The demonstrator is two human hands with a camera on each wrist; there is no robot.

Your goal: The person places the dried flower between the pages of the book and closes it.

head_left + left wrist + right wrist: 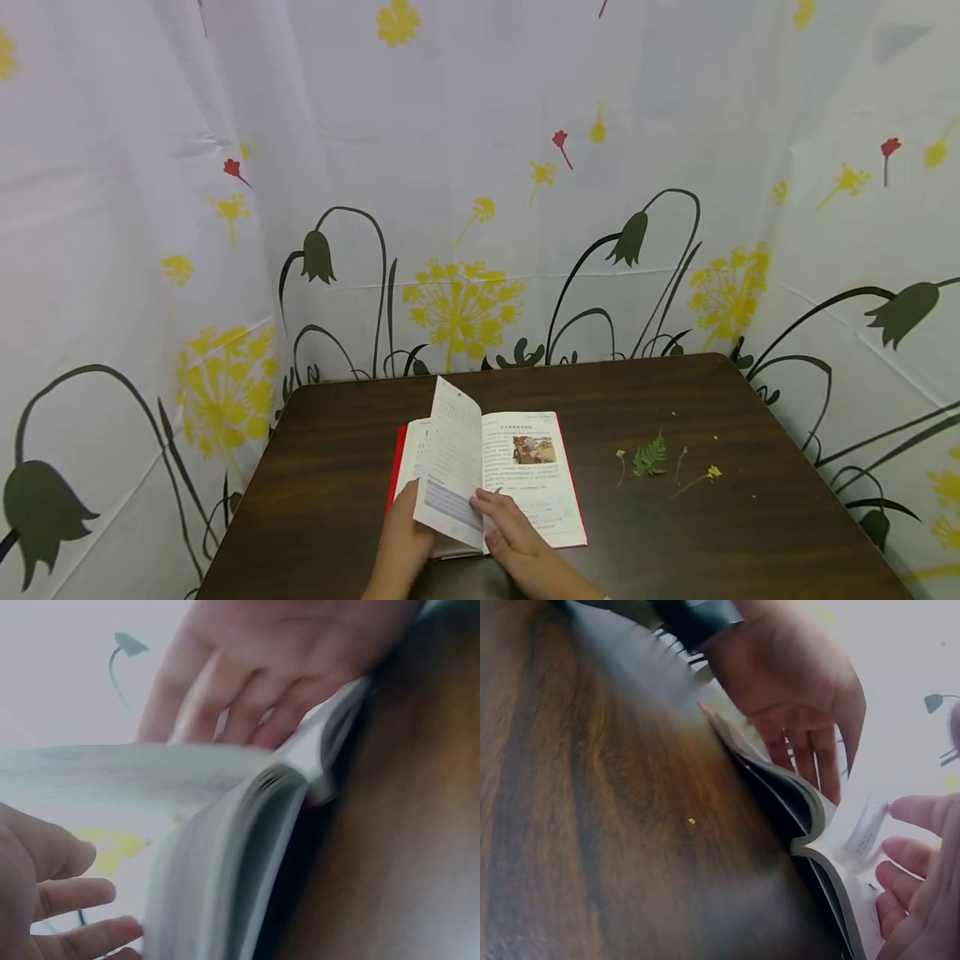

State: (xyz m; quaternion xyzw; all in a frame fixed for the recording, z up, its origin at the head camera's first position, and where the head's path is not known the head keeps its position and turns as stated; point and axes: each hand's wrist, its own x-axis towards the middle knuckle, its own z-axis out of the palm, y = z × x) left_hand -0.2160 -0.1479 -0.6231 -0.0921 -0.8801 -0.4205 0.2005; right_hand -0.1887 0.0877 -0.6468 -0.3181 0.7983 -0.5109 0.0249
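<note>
An open book point(525, 500) with a red cover lies on the dark wooden table, printed pages facing up. One leaf point(453, 454) stands raised near the middle of the book. On its left side is my left hand point(405, 529), over the left page; in the left wrist view that hand's fingers point(75, 892) are spread and pinch nothing. My right hand point(517, 537) lies over the lower right page, its fingertips at the raised leaf. The right wrist view shows these fingers point(911, 862) extended, touching the leaf. The left hand's fingertips are partly hidden behind the leaf.
Right of the book lie a green fern leaf point(649, 457), a yellow flower on a stem point(712, 472), a smaller yellow flower point(620, 455) and a thin sprig point(682, 458). A flower-printed curtain point(480, 167) hangs behind the table point(322, 500).
</note>
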